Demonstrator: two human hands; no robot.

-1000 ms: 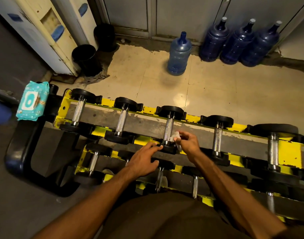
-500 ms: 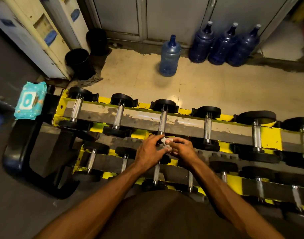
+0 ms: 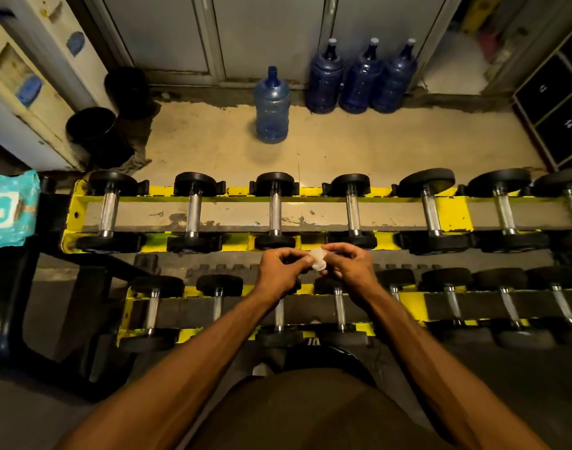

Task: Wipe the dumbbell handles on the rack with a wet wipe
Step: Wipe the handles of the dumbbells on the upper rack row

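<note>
A yellow two-tier rack (image 3: pixel 343 191) carries several black dumbbells with chrome handles. The third dumbbell's handle (image 3: pixel 275 213) on the upper tier lies just beyond my hands. A small crumpled white wet wipe (image 3: pixel 318 258) is pinched between both hands above the gap between the tiers. My left hand (image 3: pixel 282 270) holds its left side with curled fingers. My right hand (image 3: pixel 349 265) pinches its right side. Neither hand touches a dumbbell. My forearms hide part of the lower tier's middle dumbbells.
A teal pack of wet wipes (image 3: pixel 8 210) lies on a black seat at the far left. One blue water jug (image 3: pixel 271 107) stands on the floor behind the rack, three more (image 3: pixel 361 77) by the wall. Two black bins (image 3: pixel 94 131) stand at back left.
My right hand has come off the third upper handle with the wipe, and both hands have drawn back together toward me, now pinching the wipe between them.
</note>
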